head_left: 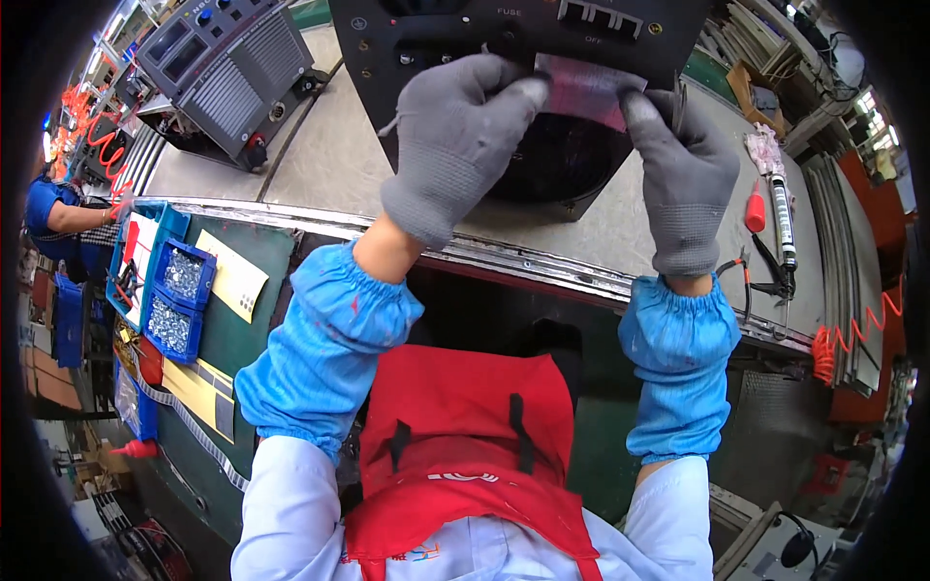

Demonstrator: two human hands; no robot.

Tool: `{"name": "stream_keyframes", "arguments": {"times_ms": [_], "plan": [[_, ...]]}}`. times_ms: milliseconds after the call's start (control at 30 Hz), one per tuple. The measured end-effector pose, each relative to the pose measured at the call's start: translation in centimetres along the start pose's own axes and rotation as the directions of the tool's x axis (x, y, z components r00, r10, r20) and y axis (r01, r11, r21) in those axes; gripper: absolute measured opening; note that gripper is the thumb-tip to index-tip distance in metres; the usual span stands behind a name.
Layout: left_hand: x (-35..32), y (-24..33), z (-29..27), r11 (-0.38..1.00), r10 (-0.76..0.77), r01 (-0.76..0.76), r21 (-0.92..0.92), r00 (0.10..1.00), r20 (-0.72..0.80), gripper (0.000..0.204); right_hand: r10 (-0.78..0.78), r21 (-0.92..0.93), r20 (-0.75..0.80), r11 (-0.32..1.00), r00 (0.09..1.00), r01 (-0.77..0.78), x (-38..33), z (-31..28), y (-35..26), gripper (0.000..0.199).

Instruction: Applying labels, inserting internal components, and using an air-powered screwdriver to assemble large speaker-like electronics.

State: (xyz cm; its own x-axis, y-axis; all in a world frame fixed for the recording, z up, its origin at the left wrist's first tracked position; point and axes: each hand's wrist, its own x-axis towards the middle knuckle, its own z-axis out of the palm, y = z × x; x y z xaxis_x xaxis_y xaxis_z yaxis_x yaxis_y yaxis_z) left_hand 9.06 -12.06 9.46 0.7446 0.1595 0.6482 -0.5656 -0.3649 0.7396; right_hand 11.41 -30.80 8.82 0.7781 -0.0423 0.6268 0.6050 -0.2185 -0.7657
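My left hand [463,131] and my right hand [684,167], both in grey knit gloves, hold a small pink rectangular label [584,89] between them. The left fingers pinch its left edge, the right fingers its right edge. The label lies against the face of a black machine panel [407,44] with switches along its top, above a round dark grille [557,160]. A thin metal tool, maybe tweezers [679,102], sticks up from my right hand. Blue sleeve covers wrap both forearms.
The black unit sits on a grey conveyor surface [334,160]. A second grey machine [228,73] stands far left. Blue bins of screws [176,300] and yellow sheets lie left. A red-handled screwdriver [755,208], a white tube and cutters [775,281] lie right. Another person works far left.
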Motion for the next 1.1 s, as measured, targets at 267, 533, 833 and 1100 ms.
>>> {"name": "stream_keyframes", "arguments": {"times_ms": [267, 533, 833, 1100], "plan": [[0.6, -0.9, 1.1, 0.949, 0.080, -0.066, 0.307, 0.996, -0.032, 0.022, -0.084, -0.102, -0.072, 0.992, 0.994, 0.076, 1.0, 0.3, 1.8, 0.025], [0.7, -1.3, 2.0, 0.954, 0.189, -0.139, 0.264, 0.966, -0.173, 0.023, -0.083, -0.121, -0.093, 0.990, 0.992, 0.072, 1.1, 0.5, 1.9, 0.027], [0.6, -1.6, 2.1, 0.942, 0.217, -0.166, 0.293, 0.964, -0.151, 0.022, -0.079, -0.157, -0.111, 0.986, 0.991, 0.061, 1.1, 0.5, 1.2, 0.029], [0.9, -1.9, 2.3, 0.886, 0.319, -0.238, 0.397, 0.935, -0.152, 0.024, -0.040, -0.167, -0.138, 0.986, 0.990, 0.016, 0.9, 0.9, 0.8, 0.028]]}}
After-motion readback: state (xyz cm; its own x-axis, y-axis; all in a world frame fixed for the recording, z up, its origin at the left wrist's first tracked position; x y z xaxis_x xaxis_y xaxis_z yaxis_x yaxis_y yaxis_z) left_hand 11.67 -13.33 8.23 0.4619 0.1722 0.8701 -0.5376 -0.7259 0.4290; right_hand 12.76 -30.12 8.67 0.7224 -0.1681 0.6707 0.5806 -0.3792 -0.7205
